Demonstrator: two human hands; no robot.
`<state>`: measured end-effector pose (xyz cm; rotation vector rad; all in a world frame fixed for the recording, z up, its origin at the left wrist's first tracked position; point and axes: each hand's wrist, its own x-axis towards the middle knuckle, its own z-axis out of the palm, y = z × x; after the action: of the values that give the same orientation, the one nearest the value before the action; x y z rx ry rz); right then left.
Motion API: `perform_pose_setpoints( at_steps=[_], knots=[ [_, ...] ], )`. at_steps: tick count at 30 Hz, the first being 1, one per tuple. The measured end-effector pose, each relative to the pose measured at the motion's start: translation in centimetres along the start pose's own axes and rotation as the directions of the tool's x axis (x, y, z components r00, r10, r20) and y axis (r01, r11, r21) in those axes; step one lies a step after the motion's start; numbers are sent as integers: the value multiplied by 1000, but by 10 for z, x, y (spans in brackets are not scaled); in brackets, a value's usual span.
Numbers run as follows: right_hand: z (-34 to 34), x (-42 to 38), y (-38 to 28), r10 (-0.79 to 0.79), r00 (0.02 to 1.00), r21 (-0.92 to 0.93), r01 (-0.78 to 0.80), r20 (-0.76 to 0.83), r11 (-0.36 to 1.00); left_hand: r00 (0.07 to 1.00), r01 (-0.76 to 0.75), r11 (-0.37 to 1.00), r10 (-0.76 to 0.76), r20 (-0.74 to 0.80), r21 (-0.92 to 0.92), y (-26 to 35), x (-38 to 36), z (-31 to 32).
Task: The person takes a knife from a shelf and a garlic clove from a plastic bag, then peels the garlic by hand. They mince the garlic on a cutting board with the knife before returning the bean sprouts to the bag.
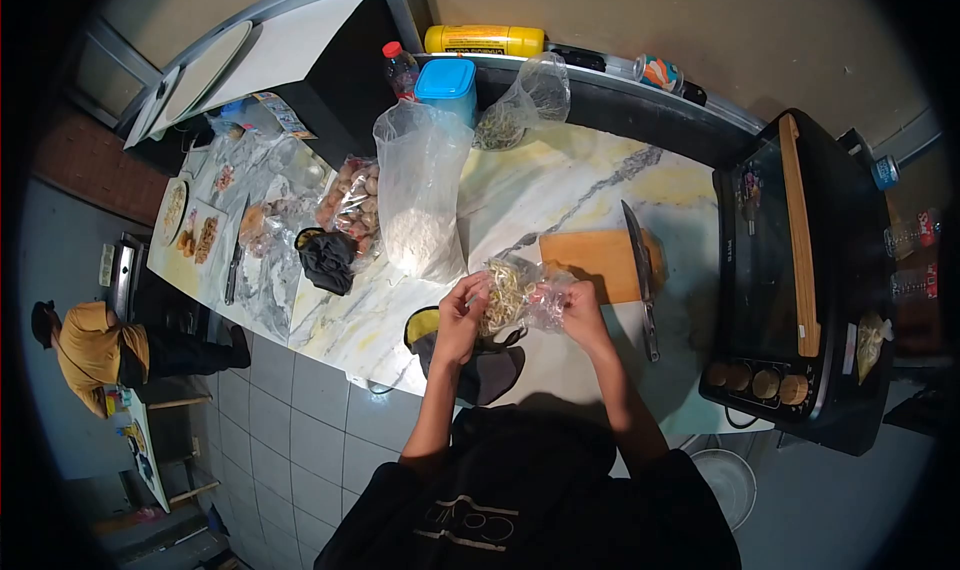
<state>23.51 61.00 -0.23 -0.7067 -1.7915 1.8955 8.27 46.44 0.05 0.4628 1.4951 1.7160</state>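
A clear plastic bag of pale bean sprouts (508, 288) is between my two hands, over the front edge of the marble counter. My left hand (463, 315) has its fingers closed on the bag's left side. On the right, my right hand (580, 312) pinches the clear, crumpled end of the same bag. Just behind my right hand lies a wooden cutting board (592, 263), with a large knife (642, 282) across its right side. A black and yellow cloth item (425, 332) rests beside my left forearm.
Behind my left hand stands a tall bag of white contents (420, 225). A black pouch (327, 260) and bagged round items (357, 200) are farther left. A black oven (775, 270) stands right. A person in a yellow shirt (95, 355) is at far left.
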Motion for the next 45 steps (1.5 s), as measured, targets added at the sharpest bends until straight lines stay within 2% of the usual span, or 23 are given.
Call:
perform_pose_setpoints(
  at_steps=[2,4,5,7,12,16,18,19,23,25,28,33,36,40,42,43,45],
  knots=[
    [-4,3,-2,29,1000,-42,-29,4,999,1000,27,999,-27,0,-47,-3,3,-2],
    [-3,7,0,55,998,-85,-54,9,995,999,-3,1000,3,-33,0,-6,7,-3],
    [-2,10,3,21,1000,-17,-21,-12,1000,999,-10,1000,10,-35,-1,-7,10,-3],
    [0,13,9,-12,999,47,13,-32,999,999,28,988,-35,-40,-154,-9,11,-1],
    [-3,13,10,94,996,214,-90,-7,973,998,40,981,-47,-36,-192,-7,14,0],
    [-5,12,3,85,996,258,-78,-15,963,999,22,975,-32,-40,-219,-6,14,3],
    [-7,12,2,174,985,366,-165,8,916,999,24,974,-34,-37,-225,-8,16,3],
    [-8,11,3,175,984,365,-165,4,916,999,24,973,-34,-37,-231,-9,17,3],
    [-11,7,1,174,985,449,-148,-18,881,996,63,970,-76,-48,-233,-5,16,7],
    [-17,5,3,196,979,457,-149,-56,877,997,41,941,-61,-50,-335,-8,20,8],
    [-30,0,13,193,979,556,-128,-61,822,994,68,935,-93,-55,-347,-9,21,8],
    [-47,-9,15,137,972,680,30,-190,733,988,108,905,-144,-57,-411,-13,30,13],
    [-55,-8,14,170,946,683,69,-277,727,986,103,902,-149,-78,-420,-17,36,14],
    [-72,-9,12,169,942,617,49,-291,786,979,62,908,-136,-152,-414,-19,49,20],
    [-79,-7,19,117,925,465,69,-360,883,982,23,918,-94,-161,-396,-22,57,19],
    [-84,-7,20,117,926,466,70,-360,882,982,23,918,-94,-162,-395,-27,62,17],
    [-90,-6,22,108,942,335,6,-319,942,986,11,940,-68,-155,-341,-31,70,17]
  ],
)
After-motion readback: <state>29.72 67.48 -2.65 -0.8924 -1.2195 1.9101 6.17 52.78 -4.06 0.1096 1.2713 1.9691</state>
